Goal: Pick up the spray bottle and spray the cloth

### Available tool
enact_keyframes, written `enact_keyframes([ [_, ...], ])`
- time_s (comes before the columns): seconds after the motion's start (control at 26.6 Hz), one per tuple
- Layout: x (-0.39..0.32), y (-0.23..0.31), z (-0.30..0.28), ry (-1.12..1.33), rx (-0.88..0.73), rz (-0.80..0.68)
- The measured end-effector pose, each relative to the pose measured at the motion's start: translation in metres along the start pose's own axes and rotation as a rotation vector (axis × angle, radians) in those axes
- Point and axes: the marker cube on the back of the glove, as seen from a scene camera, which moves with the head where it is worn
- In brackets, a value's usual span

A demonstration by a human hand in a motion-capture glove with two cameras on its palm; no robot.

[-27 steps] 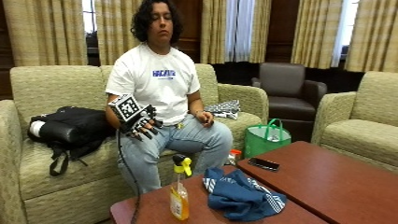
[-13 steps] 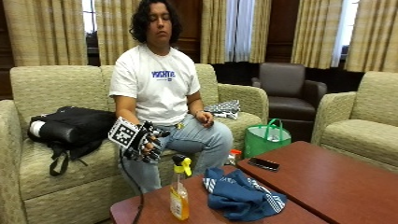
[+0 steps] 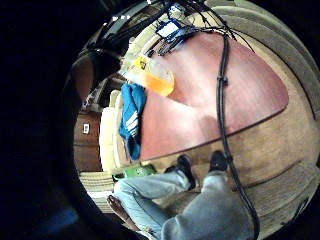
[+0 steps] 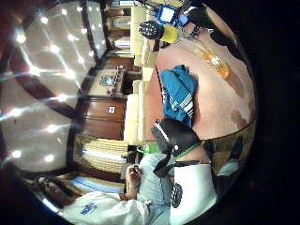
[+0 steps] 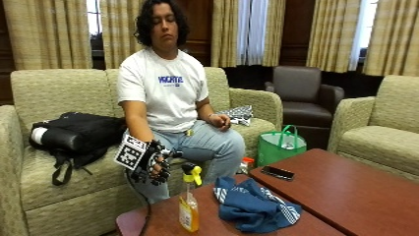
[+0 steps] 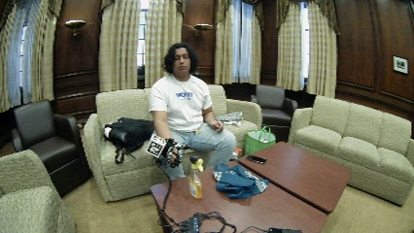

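A spray bottle of orange liquid with a yellow head stands upright near the table's corner closest to the person. A crumpled blue cloth with white stripes lies on the table just beside it. My gloved right hand hangs a little short of the bottle's head, level with it, off the table's edge. Its fingers are loosely curled and hold nothing. In the wide outside view the hand is apart from the bottle and the cloth. Both palm views show the bottle and the cloth on the table.
The red-brown table adjoins a second one; a black phone lies on it. A green bag stands on the floor, a black backpack on the sofa. Cables lie at the table's near end. The bare left hand rests on the thigh.
My gloved hand has come down from chest height to beside the knee, closer to the bottle's head. Bottle and cloth have not moved.
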Motion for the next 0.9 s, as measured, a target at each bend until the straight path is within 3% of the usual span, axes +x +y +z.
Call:
enact_keyframes([
  [0.9, 0.013, -0.093, 0.046, -0.205, -0.047, 0.040],
])
